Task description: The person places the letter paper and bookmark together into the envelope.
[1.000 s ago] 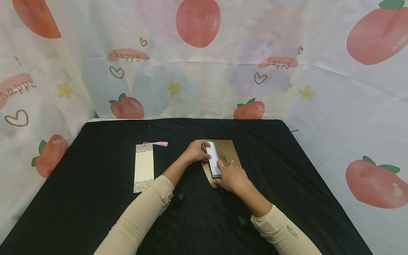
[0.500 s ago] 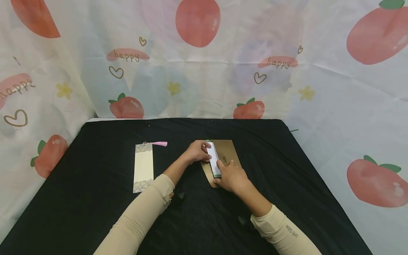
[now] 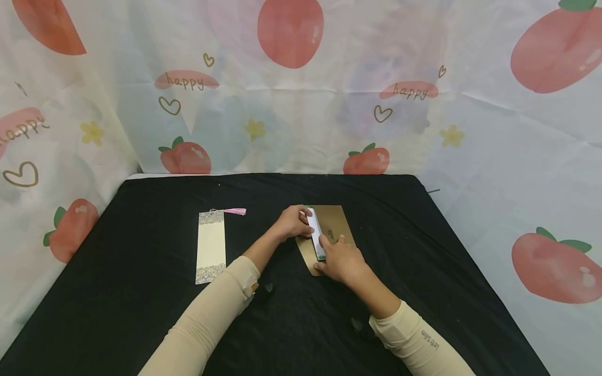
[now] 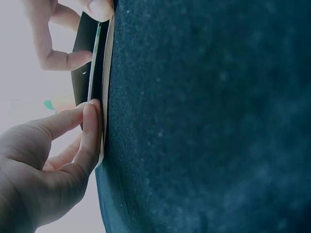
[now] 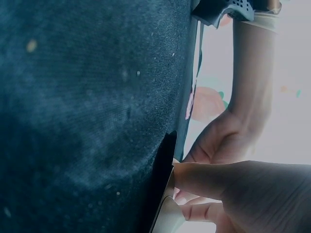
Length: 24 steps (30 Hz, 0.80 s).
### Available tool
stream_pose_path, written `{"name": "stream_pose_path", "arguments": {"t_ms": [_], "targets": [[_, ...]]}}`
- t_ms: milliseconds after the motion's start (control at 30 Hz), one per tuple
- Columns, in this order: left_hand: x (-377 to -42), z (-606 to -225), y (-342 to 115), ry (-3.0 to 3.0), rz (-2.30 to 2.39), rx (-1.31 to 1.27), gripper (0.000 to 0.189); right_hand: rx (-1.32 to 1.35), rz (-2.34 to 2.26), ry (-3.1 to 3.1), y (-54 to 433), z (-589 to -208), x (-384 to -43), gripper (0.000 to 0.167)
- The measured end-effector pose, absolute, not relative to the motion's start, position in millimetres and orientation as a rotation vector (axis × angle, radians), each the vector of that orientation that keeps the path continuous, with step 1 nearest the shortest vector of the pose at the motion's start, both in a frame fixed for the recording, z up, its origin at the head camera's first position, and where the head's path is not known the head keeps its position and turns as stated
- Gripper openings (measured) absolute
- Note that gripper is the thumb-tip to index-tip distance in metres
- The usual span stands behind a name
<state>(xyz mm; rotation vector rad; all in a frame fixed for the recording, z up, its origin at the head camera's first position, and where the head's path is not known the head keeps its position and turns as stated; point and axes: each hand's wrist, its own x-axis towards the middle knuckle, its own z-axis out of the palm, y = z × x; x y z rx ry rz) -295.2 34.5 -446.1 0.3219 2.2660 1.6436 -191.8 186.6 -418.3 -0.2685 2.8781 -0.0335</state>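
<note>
A white bookmark [image 3: 314,232] with green-printed ends lies at the left long side of a brown paper envelope [image 3: 337,216]. With thumb and fingers, my left hand [image 3: 292,222] pinches the bookmark's left edge. In the left wrist view, the bookmark [image 4: 94,63] is a thin strip between the envelope's dark upper face [image 4: 80,77] and its tan lower edge [image 4: 107,68]. My right hand [image 3: 345,257] holds the envelope at its near end, thumb at the corner and index finger beside the bookmark. The right wrist view shows this thumb [image 5: 199,178] against the envelope's edge; the bookmark is hidden there.
A cream bookmark [image 3: 210,245] with lace-patterned ends and a pink tassel [image 3: 235,211] lies left of my left hand on the black cloth [image 3: 155,250]. A fruit-printed curtain [image 3: 282,120] rises behind the table and along both sides.
The bookmark's left edge has shifted slightly right, along with my left fingers, and less of its white face shows. My right hand and the envelope stay almost still.
</note>
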Motion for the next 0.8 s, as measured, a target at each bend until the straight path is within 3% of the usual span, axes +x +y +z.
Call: {"name": "stream_pose_path", "arguments": {"t_ms": [800], "targets": [[-296.1, -448.3, 41.5, 2.286, 1.647, 0.360, 0.041, -0.265, -0.027, 2.887, 187.6, -417.4, -191.4, 0.072]]}}
